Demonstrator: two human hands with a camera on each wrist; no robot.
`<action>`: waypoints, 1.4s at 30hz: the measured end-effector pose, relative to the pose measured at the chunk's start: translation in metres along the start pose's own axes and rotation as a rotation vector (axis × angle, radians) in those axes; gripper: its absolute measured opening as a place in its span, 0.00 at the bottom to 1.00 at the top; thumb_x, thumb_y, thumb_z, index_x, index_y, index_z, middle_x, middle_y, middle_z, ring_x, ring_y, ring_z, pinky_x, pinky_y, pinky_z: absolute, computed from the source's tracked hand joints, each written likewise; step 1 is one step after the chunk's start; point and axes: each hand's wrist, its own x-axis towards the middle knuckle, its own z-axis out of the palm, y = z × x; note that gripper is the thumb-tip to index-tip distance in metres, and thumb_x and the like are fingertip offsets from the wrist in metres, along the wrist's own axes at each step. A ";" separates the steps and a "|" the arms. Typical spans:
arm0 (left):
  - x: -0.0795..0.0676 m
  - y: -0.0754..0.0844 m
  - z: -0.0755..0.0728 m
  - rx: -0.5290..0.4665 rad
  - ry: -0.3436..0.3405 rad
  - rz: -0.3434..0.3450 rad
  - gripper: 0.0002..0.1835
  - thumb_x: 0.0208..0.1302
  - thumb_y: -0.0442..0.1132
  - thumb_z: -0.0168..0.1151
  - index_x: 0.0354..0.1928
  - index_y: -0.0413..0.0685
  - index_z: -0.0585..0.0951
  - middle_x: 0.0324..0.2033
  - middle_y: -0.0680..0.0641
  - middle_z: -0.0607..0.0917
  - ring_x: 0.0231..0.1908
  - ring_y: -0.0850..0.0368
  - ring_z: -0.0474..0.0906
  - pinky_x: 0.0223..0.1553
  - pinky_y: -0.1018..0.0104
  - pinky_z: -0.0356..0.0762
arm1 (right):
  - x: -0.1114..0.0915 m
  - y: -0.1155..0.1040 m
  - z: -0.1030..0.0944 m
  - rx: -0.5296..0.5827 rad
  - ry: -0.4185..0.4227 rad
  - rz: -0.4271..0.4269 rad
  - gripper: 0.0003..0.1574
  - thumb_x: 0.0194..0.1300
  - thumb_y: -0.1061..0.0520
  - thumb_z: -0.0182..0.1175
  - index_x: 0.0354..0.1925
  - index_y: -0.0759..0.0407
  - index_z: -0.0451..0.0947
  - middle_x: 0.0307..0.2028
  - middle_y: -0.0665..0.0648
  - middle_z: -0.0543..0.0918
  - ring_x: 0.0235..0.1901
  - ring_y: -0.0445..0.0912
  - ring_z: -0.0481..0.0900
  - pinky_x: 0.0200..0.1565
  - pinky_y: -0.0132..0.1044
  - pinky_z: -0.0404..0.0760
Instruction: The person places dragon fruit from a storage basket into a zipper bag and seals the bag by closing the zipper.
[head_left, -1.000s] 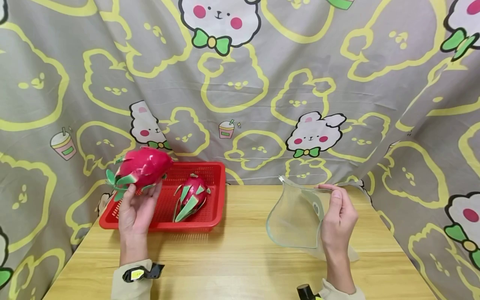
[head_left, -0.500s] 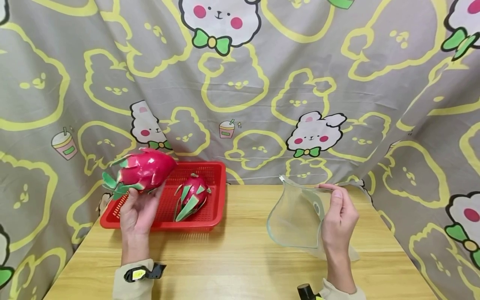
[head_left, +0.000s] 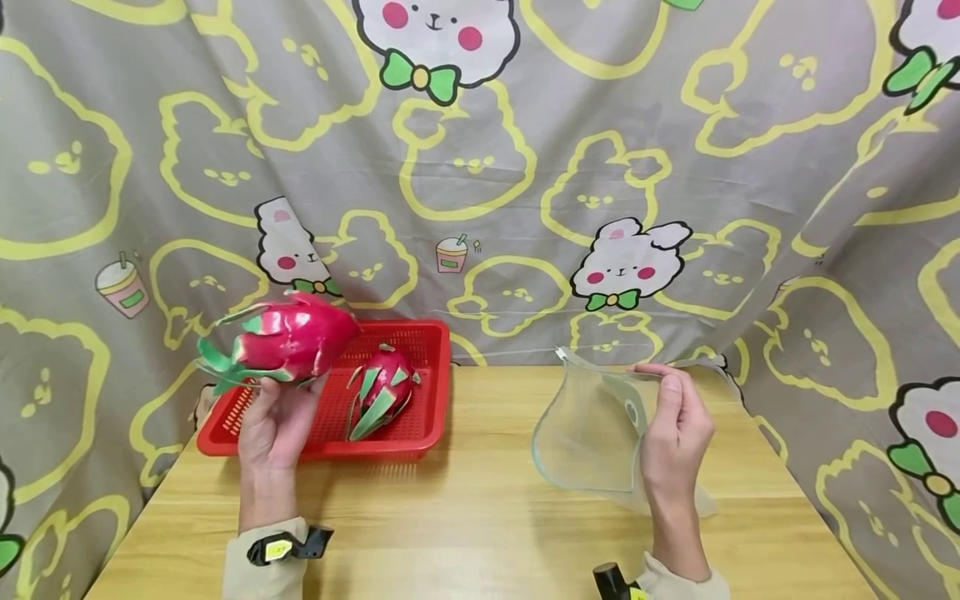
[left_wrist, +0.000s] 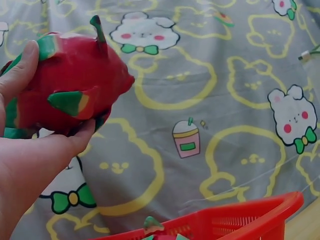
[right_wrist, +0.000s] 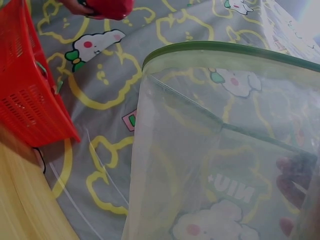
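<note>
A red dragon fruit with green-tipped scales is held up by my left hand, above the left part of a red plastic basket. In the left wrist view the thumb lies on the near side of the dragon fruit and the fingers support it from beneath. A second dragon fruit lies inside the basket. My right hand pinches the top edge of a clear zip bag, which hangs with its mouth spread. Through the film of the bag in the right wrist view, some fingertips show faintly.
The wooden table reaches back to a grey patterned curtain, which also closes off both sides. Between the basket and the bag lies bare tabletop.
Within my left hand the dragon fruit has turned a little, its pointed end shifting right and its leafy end left. The right hand and bag stay nearly still.
</note>
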 end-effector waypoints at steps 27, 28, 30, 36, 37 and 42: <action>0.001 -0.035 0.026 0.373 -0.037 -0.084 0.29 0.64 0.21 0.64 0.66 0.45 0.75 0.63 0.46 0.78 0.63 0.50 0.73 0.67 0.55 0.69 | -0.003 0.005 0.005 -0.109 -0.024 0.039 0.23 0.83 0.58 0.43 0.48 0.64 0.86 0.33 0.53 0.84 0.18 0.40 0.55 0.24 0.35 0.57; 0.001 -0.036 0.026 0.373 -0.037 -0.084 0.28 0.64 0.20 0.64 0.65 0.45 0.76 0.61 0.46 0.80 0.60 0.49 0.76 0.66 0.56 0.70 | -0.003 0.005 0.005 -0.113 -0.023 0.039 0.23 0.83 0.58 0.43 0.48 0.64 0.86 0.31 0.51 0.83 0.17 0.39 0.54 0.23 0.35 0.57; 0.000 -0.038 0.026 0.382 -0.041 -0.095 0.27 0.64 0.20 0.64 0.63 0.45 0.77 0.60 0.46 0.81 0.57 0.50 0.78 0.64 0.57 0.71 | -0.004 0.005 0.005 -0.121 -0.022 0.039 0.23 0.83 0.58 0.43 0.48 0.64 0.86 0.29 0.47 0.81 0.16 0.39 0.54 0.23 0.35 0.57; -0.002 -0.040 0.029 0.400 -0.030 -0.146 0.29 0.66 0.22 0.63 0.66 0.48 0.74 0.64 0.48 0.77 0.65 0.51 0.71 0.67 0.56 0.69 | -0.003 0.003 0.007 -0.121 -0.024 0.039 0.24 0.83 0.59 0.42 0.48 0.66 0.85 0.27 0.56 0.79 0.17 0.39 0.53 0.23 0.35 0.56; -0.002 -0.041 0.029 0.410 -0.020 -0.148 0.29 0.65 0.22 0.65 0.66 0.49 0.74 0.64 0.48 0.77 0.66 0.52 0.70 0.68 0.57 0.69 | -0.003 0.002 0.007 -0.120 -0.025 0.039 0.24 0.83 0.59 0.42 0.48 0.66 0.85 0.27 0.59 0.79 0.16 0.39 0.53 0.23 0.35 0.56; -0.003 -0.042 0.031 0.464 -0.010 -0.150 0.31 0.66 0.25 0.66 0.69 0.51 0.72 0.66 0.49 0.74 0.67 0.52 0.67 0.69 0.58 0.69 | -0.002 0.002 0.007 -0.115 -0.028 0.037 0.24 0.83 0.58 0.42 0.48 0.65 0.85 0.36 0.62 0.85 0.16 0.38 0.53 0.22 0.34 0.56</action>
